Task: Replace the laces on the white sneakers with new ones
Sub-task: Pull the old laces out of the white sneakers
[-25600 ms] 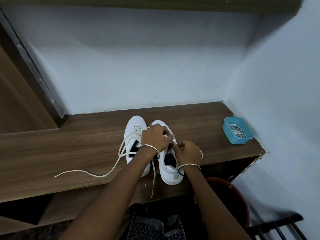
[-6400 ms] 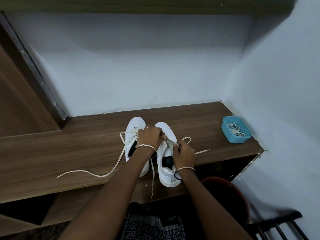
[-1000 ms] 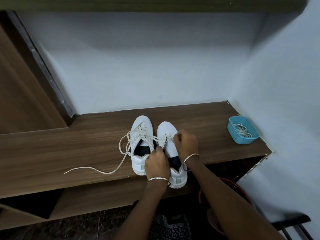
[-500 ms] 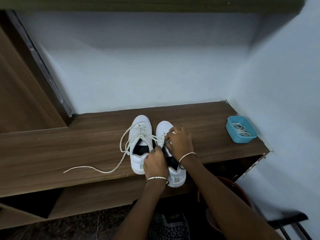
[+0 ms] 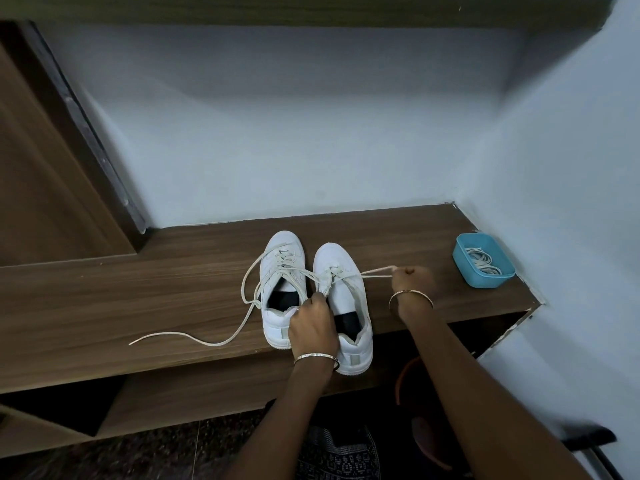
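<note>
Here the pair of white sneakers stands side by side on the wooden shelf [image 5: 138, 299], toes towards the pale wall and heels at the front edge. The left hand [image 5: 311, 327] lies over the gap between the two heels, its fingers curled and its fingertips pinching the lace [image 5: 377, 270] where it bunches at the inner eyelet row of the right sneaker [image 5: 344, 294]. The right hand [image 5: 412, 282] is off to the right of that shoe, low over the shelf, with thumb and forefinger closed on the far end of the same lace, which runs out sideways from the upper eyelets in a nearly straight line. Only the eyelets nearest the toe carry lacing on this shoe (the white tongue below them shows bare). The left sneaker [image 5: 284, 252] is laced loosely, with slack loops spilling over its left side, and its loose lace end [image 5: 214, 344] trails in a long curve across the shelf to the left. A thin bangle [image 5: 315, 356] circles the left wrist, and another bangle [image 5: 410, 294] the right. Well apart, near the right-hand corner of the shelf, sits a blue tray [image 5: 485, 281] with coiled laces [image 5: 481, 261] lying inside it. Below the shelf edge on the right, part of a reddish-brown tub [image 5: 403, 375] shows behind the right forearm.
</note>
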The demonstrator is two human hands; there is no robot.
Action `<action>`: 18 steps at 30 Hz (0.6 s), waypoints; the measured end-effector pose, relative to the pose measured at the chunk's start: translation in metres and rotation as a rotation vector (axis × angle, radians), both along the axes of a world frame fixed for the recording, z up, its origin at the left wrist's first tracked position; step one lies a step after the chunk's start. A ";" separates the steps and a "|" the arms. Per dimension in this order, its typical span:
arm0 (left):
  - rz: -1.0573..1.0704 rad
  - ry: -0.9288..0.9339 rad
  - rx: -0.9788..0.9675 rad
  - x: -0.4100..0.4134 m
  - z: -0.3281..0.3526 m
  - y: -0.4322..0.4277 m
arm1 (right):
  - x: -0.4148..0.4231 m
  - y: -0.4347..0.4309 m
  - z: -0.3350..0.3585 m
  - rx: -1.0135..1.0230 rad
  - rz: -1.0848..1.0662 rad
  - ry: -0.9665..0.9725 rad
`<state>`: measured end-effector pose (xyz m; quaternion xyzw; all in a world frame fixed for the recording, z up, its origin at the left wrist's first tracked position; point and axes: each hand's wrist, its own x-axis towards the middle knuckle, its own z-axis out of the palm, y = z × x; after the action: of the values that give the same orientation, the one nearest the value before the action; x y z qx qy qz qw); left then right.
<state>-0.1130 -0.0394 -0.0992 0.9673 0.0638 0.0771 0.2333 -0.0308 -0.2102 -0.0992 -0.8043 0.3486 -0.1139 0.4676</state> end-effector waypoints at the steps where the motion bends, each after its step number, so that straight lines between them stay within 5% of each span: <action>1: -0.001 -0.003 -0.001 0.000 0.000 0.000 | -0.002 0.000 -0.002 -0.026 0.014 0.001; 6: -0.016 -0.007 0.010 0.001 -0.001 0.000 | -0.016 0.031 -0.004 -0.370 0.466 -0.277; 9: -0.028 0.018 0.034 0.001 0.001 0.001 | -0.018 0.052 -0.003 -0.656 0.700 -0.241; 14: -0.038 0.035 0.052 -0.001 0.003 0.001 | -0.020 0.063 -0.004 -0.865 0.717 -0.217; 18: -0.030 0.013 0.040 0.001 0.002 0.001 | -0.020 0.055 0.007 -0.721 0.533 -0.193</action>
<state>-0.1118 -0.0381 -0.0969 0.9730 0.0491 0.0687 0.2147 -0.0512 -0.1554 -0.0920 -0.9630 0.0224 -0.1779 0.2014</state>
